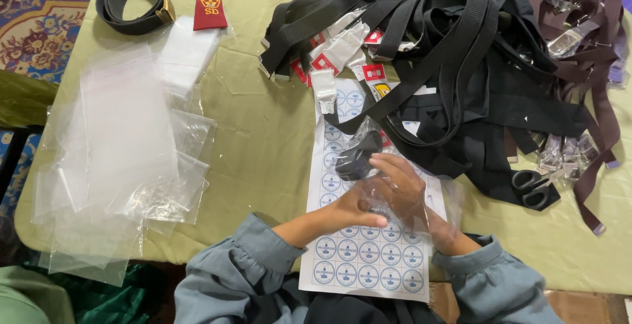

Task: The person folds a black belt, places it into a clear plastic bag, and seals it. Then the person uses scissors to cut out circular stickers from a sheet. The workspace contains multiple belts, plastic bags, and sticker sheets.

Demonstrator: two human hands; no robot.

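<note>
A small rolled-up black webbing belt sits partly inside a clear, crinkled plastic bag; the roll is compact and dark, with a loose black end rising from its top, and the thin film around it catches pale glints of light. The bundle lies over a white sheet of round blue-and-white stickers that is spread on the olive-green cloth-covered worktop, just in front of the person.

The right hand is inside or under the bag film, fingers curled loosely around the plastic, its fingertips touching the near side of the rolled belt, which lies just beyond and to the left of them. The left hand comes in from the left with fingers pinched narrow on the bag's lower edge, directly below the roll and touching the right hand. Both wrists wear grey-blue gathered sleeves.

Beyond the hands lies a big tangled heap of long black webbing straps, with brown straps at its right side and small red-and-white tags at its near left. A pair of black-handled scissors rests at the heap's near right edge. To the left, well apart from the hands, is a loose stack of empty clear plastic bags; at the far left corner are a coiled black belt with a brass-coloured buckle and a dark red fabric strip with a yellow emblem.
</note>
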